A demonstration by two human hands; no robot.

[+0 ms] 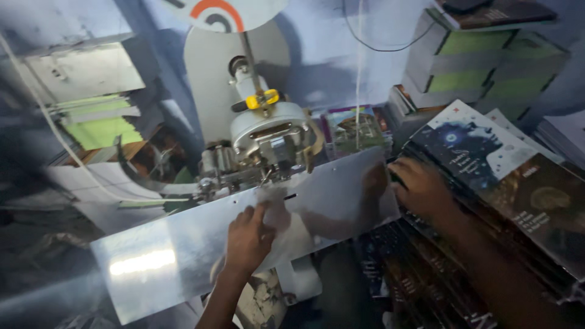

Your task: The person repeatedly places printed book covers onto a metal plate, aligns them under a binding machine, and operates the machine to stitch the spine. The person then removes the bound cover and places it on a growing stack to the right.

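My left hand (248,236) rests fingers-down on the shiny metal table plate (164,253) of a stitching machine (262,137), just below the machine's head; nothing shows in its grip. My right hand (420,189) reaches to the right edge of the plate and lies on a stack of dark glossy book covers (487,158); its fingers curl at the stack's near edge, though whether it grips one is unclear. The machine's grey head carries a yellow knob (263,99).
Piles of green-and-white paper blocks (481,58) stand at the back right. More green sheets (100,131) lie on a shelf at the left. Printed colour covers (356,128) lean behind the machine. Dark books (420,274) fill the lower right.
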